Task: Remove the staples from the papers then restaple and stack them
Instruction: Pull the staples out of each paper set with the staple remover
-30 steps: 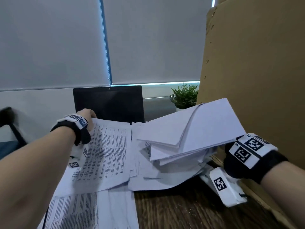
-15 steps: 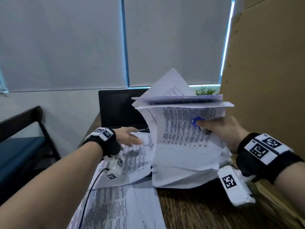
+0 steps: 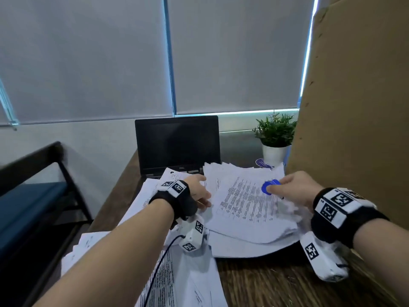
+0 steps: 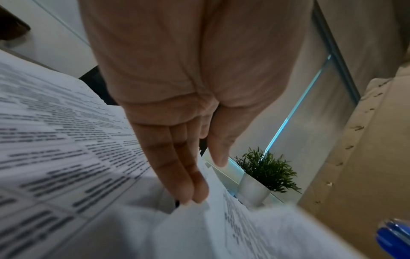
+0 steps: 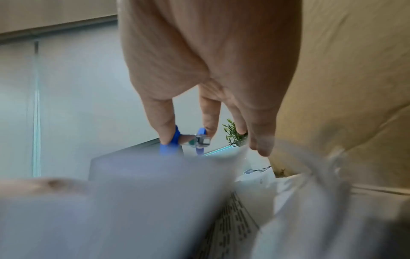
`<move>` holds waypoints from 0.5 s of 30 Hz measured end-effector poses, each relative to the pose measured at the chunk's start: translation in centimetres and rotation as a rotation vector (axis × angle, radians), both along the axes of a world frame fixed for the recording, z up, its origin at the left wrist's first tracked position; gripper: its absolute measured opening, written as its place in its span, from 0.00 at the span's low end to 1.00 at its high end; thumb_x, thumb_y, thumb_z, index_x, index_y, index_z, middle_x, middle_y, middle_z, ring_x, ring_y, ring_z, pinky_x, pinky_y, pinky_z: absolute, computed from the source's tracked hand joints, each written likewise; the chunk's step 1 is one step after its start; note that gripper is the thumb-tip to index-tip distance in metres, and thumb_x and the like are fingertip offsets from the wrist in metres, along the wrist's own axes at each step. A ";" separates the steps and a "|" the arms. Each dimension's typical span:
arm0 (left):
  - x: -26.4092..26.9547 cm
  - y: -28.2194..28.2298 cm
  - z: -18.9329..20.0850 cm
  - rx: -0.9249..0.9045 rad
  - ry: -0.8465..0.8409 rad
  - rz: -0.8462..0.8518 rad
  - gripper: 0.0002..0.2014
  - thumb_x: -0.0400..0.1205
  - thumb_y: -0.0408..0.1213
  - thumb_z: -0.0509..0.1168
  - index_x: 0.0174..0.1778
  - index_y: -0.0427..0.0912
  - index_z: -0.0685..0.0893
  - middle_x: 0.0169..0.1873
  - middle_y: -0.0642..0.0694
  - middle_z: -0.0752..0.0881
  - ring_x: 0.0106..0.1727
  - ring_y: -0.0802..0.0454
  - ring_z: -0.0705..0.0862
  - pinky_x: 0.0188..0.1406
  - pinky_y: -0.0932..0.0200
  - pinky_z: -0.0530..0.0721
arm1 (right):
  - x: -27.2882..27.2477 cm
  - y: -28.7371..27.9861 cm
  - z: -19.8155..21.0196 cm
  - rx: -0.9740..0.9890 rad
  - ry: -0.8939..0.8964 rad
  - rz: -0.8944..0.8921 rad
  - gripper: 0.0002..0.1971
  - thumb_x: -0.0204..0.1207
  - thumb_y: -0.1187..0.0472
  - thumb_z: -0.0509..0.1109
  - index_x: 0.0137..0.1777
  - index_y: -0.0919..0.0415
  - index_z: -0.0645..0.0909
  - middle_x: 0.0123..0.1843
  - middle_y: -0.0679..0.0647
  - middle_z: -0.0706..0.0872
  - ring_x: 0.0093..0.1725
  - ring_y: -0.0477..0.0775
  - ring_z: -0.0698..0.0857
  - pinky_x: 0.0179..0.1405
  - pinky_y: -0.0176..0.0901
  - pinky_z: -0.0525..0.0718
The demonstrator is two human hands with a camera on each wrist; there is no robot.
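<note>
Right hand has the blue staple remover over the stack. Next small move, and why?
Probably lower the staple remover to the top packet's stapled corner. The right hand pinches it above the page; the left hand lies open at the packet's edge. No staple is visible.

Printed papers point(image 3: 245, 202) heaped on desk

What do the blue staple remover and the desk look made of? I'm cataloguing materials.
Staple remover: glossy blue grips, probably plastic, around shiny silver jaws, likely metal. Desk: dark brown with streaky grain lines, so wood or wood-look laminate; the pictures cannot settle which.
</note>
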State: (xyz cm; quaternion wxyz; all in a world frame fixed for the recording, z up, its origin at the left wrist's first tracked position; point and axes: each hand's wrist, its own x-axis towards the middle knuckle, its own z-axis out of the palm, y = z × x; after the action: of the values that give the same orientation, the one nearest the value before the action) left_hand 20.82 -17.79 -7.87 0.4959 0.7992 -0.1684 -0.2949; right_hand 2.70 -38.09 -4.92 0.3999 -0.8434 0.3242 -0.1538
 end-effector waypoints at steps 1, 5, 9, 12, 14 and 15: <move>-0.1 0.1 -0.1 -0.005 -0.008 0.007 0.35 0.79 0.21 0.65 0.80 0.48 0.64 0.39 0.34 0.89 0.44 0.34 0.88 0.61 0.26 0.78 | -0.2 -0.1 -0.2 -0.014 0.008 0.021 0.21 0.72 0.55 0.78 0.47 0.78 0.86 0.35 0.60 0.78 0.35 0.55 0.74 0.37 0.43 0.71; -1.7 1.2 1.4 0.059 -0.142 -0.024 0.22 0.81 0.24 0.66 0.71 0.37 0.75 0.46 0.34 0.85 0.36 0.42 0.86 0.46 0.45 0.89 | -1.2 0.6 0.8 -0.082 0.052 0.122 0.17 0.71 0.51 0.79 0.45 0.67 0.89 0.40 0.60 0.88 0.38 0.55 0.82 0.42 0.45 0.79; -3.9 3.7 4.3 0.263 -0.328 -0.110 0.11 0.82 0.29 0.68 0.60 0.35 0.83 0.42 0.44 0.85 0.33 0.47 0.86 0.35 0.56 0.87 | -2.4 2.8 1.9 -0.141 0.132 0.287 0.12 0.72 0.52 0.78 0.43 0.62 0.89 0.41 0.58 0.92 0.42 0.55 0.88 0.50 0.52 0.89; -6.8 6.8 6.4 0.480 -0.467 -0.180 0.10 0.82 0.34 0.68 0.57 0.34 0.86 0.45 0.44 0.89 0.31 0.51 0.86 0.25 0.64 0.84 | -3.9 5.9 1.9 -0.160 0.191 0.407 0.12 0.74 0.57 0.77 0.46 0.67 0.85 0.36 0.57 0.89 0.34 0.46 0.88 0.40 0.44 0.88; -9.2 9.3 7.1 0.672 -0.607 -0.223 0.12 0.83 0.39 0.68 0.59 0.38 0.87 0.48 0.45 0.89 0.34 0.54 0.84 0.31 0.65 0.81 | -5.1 8.2 1.7 -0.200 0.247 0.485 0.12 0.73 0.57 0.76 0.48 0.68 0.85 0.34 0.55 0.86 0.33 0.45 0.89 0.37 0.43 0.86; -10.3 10.6 7.1 0.756 -0.665 -0.241 0.14 0.83 0.41 0.68 0.62 0.40 0.86 0.49 0.46 0.87 0.39 0.53 0.83 0.38 0.64 0.79 | -5.7 9.4 1.7 -0.231 0.277 0.524 0.12 0.73 0.56 0.76 0.47 0.67 0.85 0.34 0.53 0.86 0.34 0.46 0.89 0.38 0.43 0.86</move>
State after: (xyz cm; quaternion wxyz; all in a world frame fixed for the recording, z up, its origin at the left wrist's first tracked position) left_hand 10.49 -7.21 -0.78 0.0549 0.9480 -0.2894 -0.1203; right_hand -2.96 -28.69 -3.17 0.2797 -0.9510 0.1275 0.0348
